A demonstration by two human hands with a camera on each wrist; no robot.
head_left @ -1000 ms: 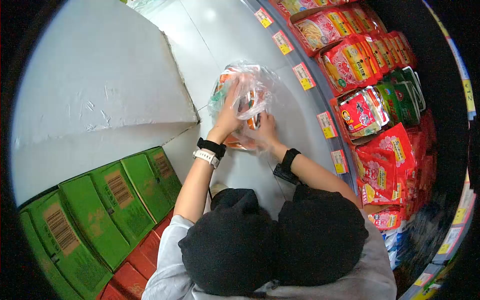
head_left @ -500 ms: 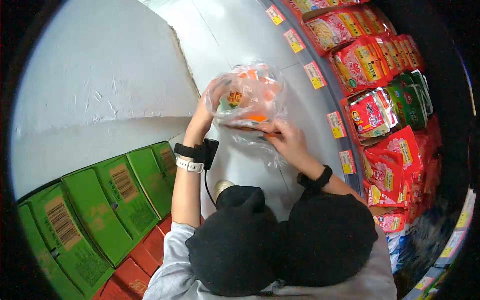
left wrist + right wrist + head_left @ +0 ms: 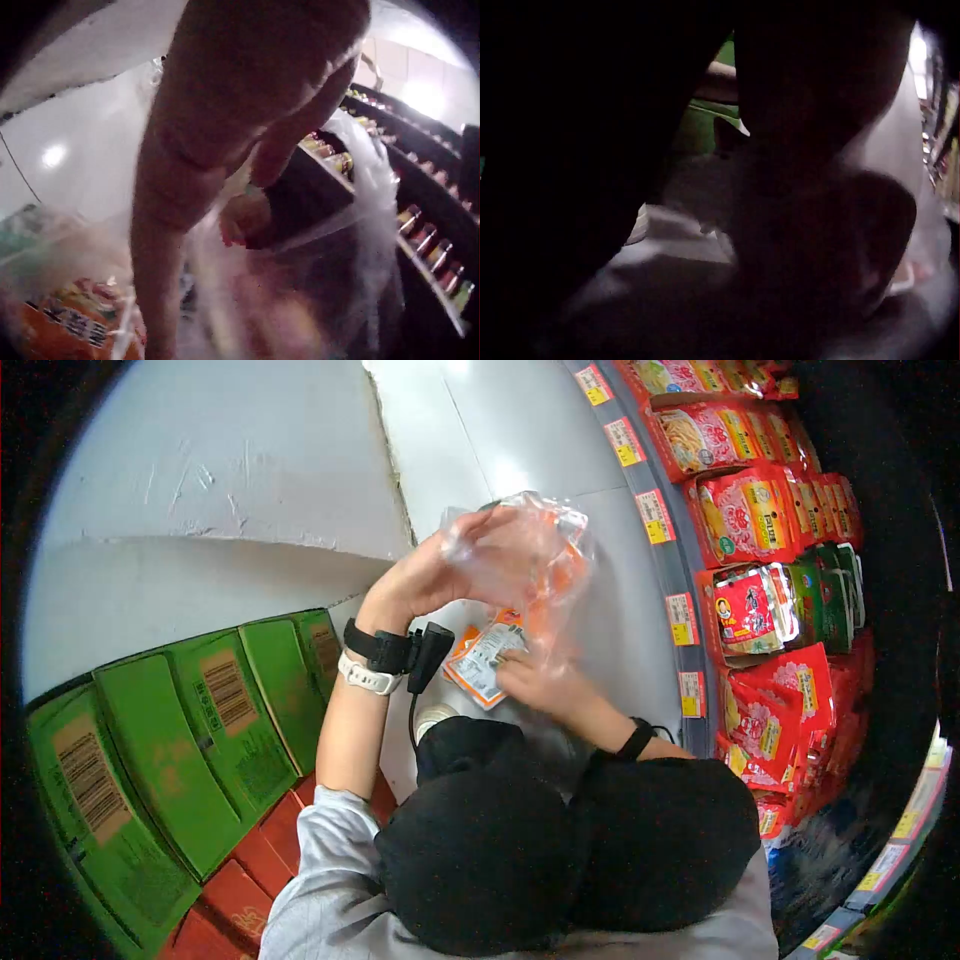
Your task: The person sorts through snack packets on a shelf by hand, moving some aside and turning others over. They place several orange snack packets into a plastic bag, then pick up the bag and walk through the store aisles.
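Observation:
A clear plastic bag [image 3: 545, 545] with orange packaging in it hangs from my left hand [image 3: 430, 575], which holds it near its mouth. In the left wrist view an orange food packet [image 3: 75, 322] with white and dark lettering shows through the film. Below the bag, my right hand [image 3: 550, 685], blurred, grips flat orange-edged food packets [image 3: 482, 665] at their right side; the top one shows a white printed back. The right wrist view is mostly dark, with the hand in shadow.
Green cartons [image 3: 165, 755] with barcodes stand at left above red boxes [image 3: 240, 905]. A white block [image 3: 230, 470] rises beyond them. Along the right runs a shelf with price tags [image 3: 655, 515] and red food pouches [image 3: 740, 515]. Pale tiled floor [image 3: 560, 450] lies between.
The bag has lifted off the floor area with my left hand. My right hand has drawn orange-edged packets out of it and moved them down and left, towards the body.

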